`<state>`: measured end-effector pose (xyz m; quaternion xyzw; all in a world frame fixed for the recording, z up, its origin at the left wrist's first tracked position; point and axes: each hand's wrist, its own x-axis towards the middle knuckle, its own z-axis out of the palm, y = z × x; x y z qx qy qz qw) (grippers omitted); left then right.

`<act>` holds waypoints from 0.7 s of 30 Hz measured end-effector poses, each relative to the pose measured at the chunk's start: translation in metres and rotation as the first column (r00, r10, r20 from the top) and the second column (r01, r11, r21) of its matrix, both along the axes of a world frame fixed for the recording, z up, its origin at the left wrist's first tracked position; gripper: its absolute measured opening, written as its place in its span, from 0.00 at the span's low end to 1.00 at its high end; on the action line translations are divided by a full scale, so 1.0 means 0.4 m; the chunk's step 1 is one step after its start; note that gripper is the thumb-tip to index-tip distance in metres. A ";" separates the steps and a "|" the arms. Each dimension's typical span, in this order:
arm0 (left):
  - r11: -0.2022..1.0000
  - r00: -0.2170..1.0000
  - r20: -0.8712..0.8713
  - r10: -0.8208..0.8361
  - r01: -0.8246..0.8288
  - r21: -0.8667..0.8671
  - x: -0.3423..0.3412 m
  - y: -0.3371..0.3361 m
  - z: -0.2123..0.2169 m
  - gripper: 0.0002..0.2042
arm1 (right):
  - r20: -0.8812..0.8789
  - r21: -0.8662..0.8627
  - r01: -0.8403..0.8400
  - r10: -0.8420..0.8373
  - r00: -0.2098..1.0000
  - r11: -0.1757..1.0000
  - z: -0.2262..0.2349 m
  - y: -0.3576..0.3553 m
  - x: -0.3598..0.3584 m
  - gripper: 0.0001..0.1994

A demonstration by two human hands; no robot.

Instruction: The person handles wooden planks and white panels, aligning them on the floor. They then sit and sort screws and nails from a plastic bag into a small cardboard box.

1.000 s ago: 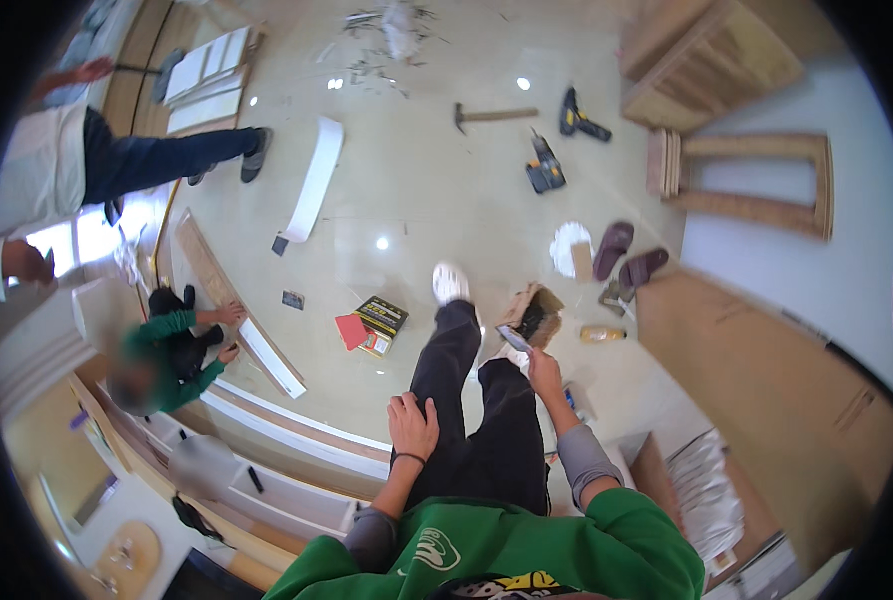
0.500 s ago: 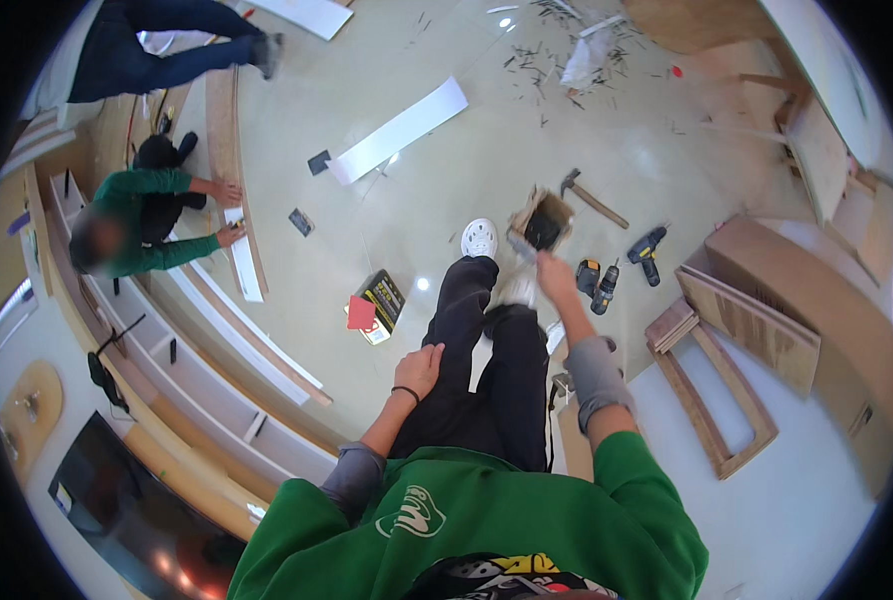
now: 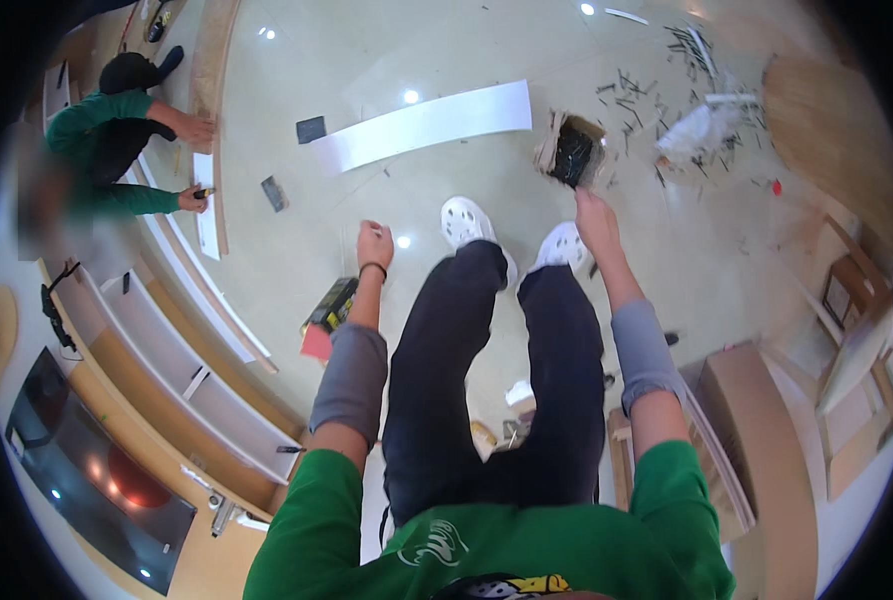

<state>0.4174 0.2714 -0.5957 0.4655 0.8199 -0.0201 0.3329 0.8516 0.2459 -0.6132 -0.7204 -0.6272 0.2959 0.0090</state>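
My right hand (image 3: 593, 222) grips the near edge of a small torn, open-topped cardboard box (image 3: 556, 160). Dark contents (image 3: 574, 150) fill the box; I cannot make out what they are. It hangs out ahead of my right shoe. On the other side, my left hand (image 3: 374, 245) is held out with its fingers curled in and no object visible in it. Below that hand, partly behind my forearm, are a black and yellow box (image 3: 336, 300) and a red piece (image 3: 316, 342).
A long white board (image 3: 436, 125) lies ahead, with dark flat pieces (image 3: 311, 130) nearby. Nail-like scraps and crumpled white plastic (image 3: 701, 135) litter the floor ahead right. At left, a person in green (image 3: 116, 120) works at boards beside a long open cabinet (image 3: 166, 340).
I have moved forward with the cardboard box in my right hand. My left hand has come off my thigh and swung forward. The hammer and drills have dropped from clear view.
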 end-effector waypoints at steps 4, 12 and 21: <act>0.605 0.613 0.040 0.789 -0.787 0.120 -0.100 0.180 -0.352 0.39 | 0.029 -0.092 -0.022 0.025 0.999 0.996 -0.094 0.013 -0.022 0.19; 0.421 0.460 0.455 0.762 -0.887 0.192 -0.197 0.241 -0.514 0.32 | -0.076 0.466 0.017 0.021 0.997 0.885 -0.062 0.357 -0.121 0.21; 0.202 0.165 0.873 0.458 -0.976 0.078 -0.245 0.252 -0.553 0.15 | -0.583 0.187 0.067 0.056 0.811 0.980 -0.112 0.662 -0.169 0.19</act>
